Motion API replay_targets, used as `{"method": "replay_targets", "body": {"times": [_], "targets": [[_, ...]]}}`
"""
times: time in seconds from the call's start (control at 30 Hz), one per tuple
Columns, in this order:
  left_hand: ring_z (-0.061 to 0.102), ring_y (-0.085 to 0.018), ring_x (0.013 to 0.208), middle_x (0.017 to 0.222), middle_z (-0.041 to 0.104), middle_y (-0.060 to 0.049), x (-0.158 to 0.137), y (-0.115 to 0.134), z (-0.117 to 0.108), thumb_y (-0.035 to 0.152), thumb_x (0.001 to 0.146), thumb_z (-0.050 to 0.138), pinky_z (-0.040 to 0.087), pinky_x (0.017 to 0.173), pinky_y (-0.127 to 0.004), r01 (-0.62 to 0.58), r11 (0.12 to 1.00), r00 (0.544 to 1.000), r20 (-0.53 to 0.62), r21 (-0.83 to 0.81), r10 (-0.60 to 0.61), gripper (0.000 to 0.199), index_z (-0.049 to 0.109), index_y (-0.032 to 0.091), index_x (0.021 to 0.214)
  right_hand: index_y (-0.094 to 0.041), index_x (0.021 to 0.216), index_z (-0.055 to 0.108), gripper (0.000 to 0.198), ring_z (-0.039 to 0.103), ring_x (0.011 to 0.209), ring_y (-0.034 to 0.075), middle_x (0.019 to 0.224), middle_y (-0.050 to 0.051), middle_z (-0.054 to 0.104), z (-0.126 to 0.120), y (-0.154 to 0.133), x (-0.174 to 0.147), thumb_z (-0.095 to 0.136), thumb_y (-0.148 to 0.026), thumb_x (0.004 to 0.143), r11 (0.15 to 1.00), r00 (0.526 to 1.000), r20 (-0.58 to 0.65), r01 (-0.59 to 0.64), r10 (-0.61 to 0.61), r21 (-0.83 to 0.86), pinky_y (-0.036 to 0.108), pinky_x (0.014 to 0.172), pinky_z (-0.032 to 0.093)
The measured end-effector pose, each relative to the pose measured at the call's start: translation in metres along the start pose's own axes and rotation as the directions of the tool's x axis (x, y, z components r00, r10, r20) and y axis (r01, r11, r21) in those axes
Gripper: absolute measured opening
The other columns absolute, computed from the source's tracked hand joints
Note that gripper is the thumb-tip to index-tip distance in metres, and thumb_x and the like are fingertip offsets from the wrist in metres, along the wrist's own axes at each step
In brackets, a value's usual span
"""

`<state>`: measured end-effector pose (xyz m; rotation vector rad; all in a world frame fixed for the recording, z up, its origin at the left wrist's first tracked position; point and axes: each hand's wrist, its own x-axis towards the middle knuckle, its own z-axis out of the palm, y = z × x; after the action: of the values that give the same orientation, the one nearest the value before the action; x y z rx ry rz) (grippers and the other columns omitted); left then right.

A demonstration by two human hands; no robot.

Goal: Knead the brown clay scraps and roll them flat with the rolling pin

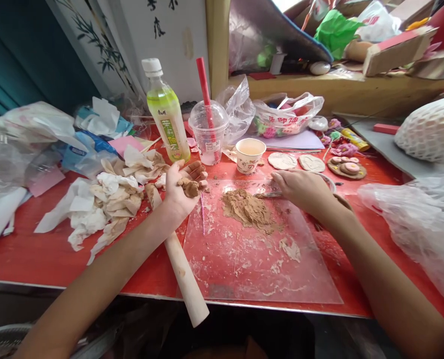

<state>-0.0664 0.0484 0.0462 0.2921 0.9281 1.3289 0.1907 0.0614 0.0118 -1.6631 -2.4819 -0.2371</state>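
Observation:
Palm up, my left hand [186, 187] holds a small lump of brown clay [189, 187], its fingers partly curled. My right hand [300, 192] is closed, knuckles up, on a thin clay-smeared blade-like tool [267, 195]; its grip is hidden under the fingers. That tool's end touches the edge of a rough, spread patch of brown clay [248, 209]. The patch lies on a clear plastic sheet [240, 271] dotted with clay scraps. Under my left wrist a wooden rolling pin [184, 279] lies slantwise and juts past the table's front edge.
Behind the clay stand a paper cup [250, 162] of cloudy liquid, a lidded plastic cup [209, 134] with a red straw, and a drink bottle [165, 114]. Crumpled tissues [106, 199] lie left. Flat clay discs [282, 160] and plastic bags [420, 214] are at right.

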Motion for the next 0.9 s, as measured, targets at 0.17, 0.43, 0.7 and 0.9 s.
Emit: {"method": "replay_targets", "body": {"times": [0.17,0.43,0.7,0.9], "targets": [[0.054,-0.010,0.048,0.056,0.054,-0.002,-0.002,-0.007,0.002,0.028,0.088,0.031,0.039,0.041,-0.019,-0.035,0.998,0.998,0.047,0.054,0.033,0.028,0.050,0.015,0.071,-0.018,0.103,0.064,0.041,0.064,0.091,0.022,0.099,0.009,0.068,-0.016,-0.050,-0.012,0.035,-0.045,0.092,0.485,0.997,0.060,-0.078,0.053,0.871,0.041,0.083,0.049],[0.059,-0.010,0.074,0.080,0.059,-0.002,-0.022,-0.029,0.010,0.035,0.091,0.030,0.045,0.060,-0.018,-0.221,0.954,0.959,0.225,0.204,0.175,0.031,0.055,0.018,0.085,-0.014,0.105,0.060,0.027,0.066,0.090,0.014,0.111,0.010,0.064,-0.025,-0.111,-0.027,0.055,-0.033,0.087,-0.367,0.855,0.302,-0.465,-0.421,0.806,0.030,0.086,0.052],[0.052,-0.016,0.109,0.113,0.059,-0.003,-0.018,-0.029,0.004,0.033,0.088,0.047,0.040,0.088,-0.023,-0.586,0.531,0.740,0.671,0.612,0.043,0.027,0.058,0.022,0.110,-0.016,0.091,0.063,0.021,0.067,0.084,0.014,0.093,0.008,0.070,-0.016,-0.087,-0.019,0.059,-0.035,0.084,-0.491,0.910,0.318,-0.411,-0.265,0.768,0.031,0.091,0.049],[0.050,-0.019,0.114,0.123,0.055,-0.006,-0.010,-0.023,-0.005,0.024,0.085,0.051,0.035,0.098,-0.030,-0.804,0.126,0.580,0.813,0.581,-0.050,0.039,0.050,0.024,0.124,-0.017,0.095,0.063,0.025,0.066,0.089,0.015,0.100,0.008,0.069,-0.008,-0.076,-0.018,0.057,-0.039,0.084,-0.491,0.920,0.298,-0.389,-0.254,0.780,0.032,0.090,0.050]]}}
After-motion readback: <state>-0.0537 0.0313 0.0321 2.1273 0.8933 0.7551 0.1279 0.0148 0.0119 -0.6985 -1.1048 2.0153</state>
